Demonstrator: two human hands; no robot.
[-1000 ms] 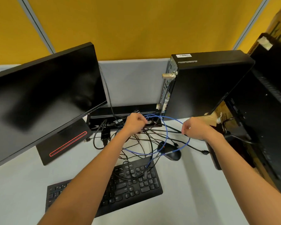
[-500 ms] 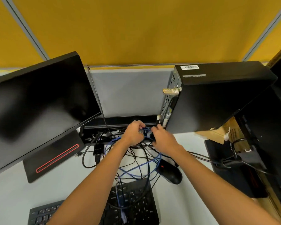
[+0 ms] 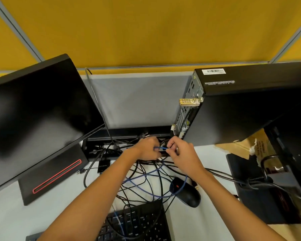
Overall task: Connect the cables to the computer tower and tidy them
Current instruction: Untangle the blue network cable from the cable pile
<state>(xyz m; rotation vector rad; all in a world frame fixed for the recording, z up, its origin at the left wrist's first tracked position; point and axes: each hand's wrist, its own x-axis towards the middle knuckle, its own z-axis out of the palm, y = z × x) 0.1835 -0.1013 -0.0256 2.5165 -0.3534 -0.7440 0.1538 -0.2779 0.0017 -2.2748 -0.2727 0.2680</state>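
Note:
A black computer tower [image 3: 236, 108] stands at the right with its rear port panel [image 3: 186, 117] facing left; a brass combination padlock [image 3: 188, 101] hangs on it. A thin blue cable [image 3: 142, 178] loops over a tangle of black cables [image 3: 146, 171] on the desk. My left hand [image 3: 148, 148] and my right hand [image 3: 181, 152] meet just below the tower's rear corner, both pinching the blue cable's end between them. The cable's plug is hidden by my fingers.
A black monitor [image 3: 36, 110] tilts at the left on its red-striped stand [image 3: 54, 174]. A black mouse [image 3: 186, 192] and a keyboard [image 3: 137, 223] lie near me. A black cable tray [image 3: 129, 133] runs along the grey partition. Cardboard [image 3: 250, 145] and another dark unit sit at the right.
My right hand has come left from the desk's right side to meet my left hand at the blue cable. The view has tipped closer to the tower's rear.

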